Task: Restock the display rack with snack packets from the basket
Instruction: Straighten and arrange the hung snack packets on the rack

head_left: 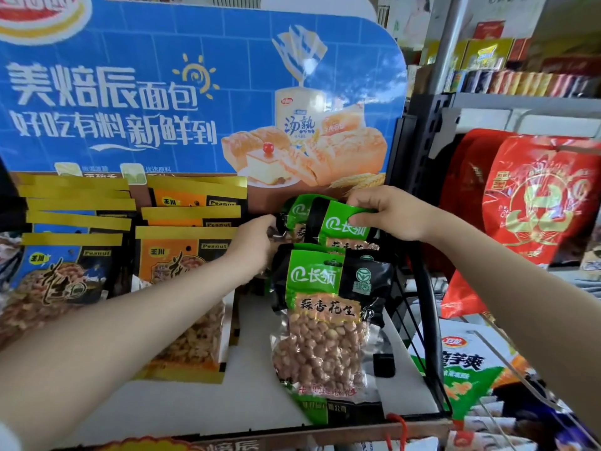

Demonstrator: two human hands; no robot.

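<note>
Your right hand (387, 216) is pinching the top edge of a green peanut packet (341, 222), which is standing upright at the back of the row. Your left hand (257, 242) is gripping the packet's left edge, just beside it, nearer the orange packets (185, 255).

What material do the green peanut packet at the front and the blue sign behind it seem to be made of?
Green peanut packet: likely glossy plastic film; its lower part is clear, showing the peanuts, and it wrinkles and glints.
Blue sign: probably printed cardboard or plastic board; it stands flat and stiff, with a slight sheen.
</note>
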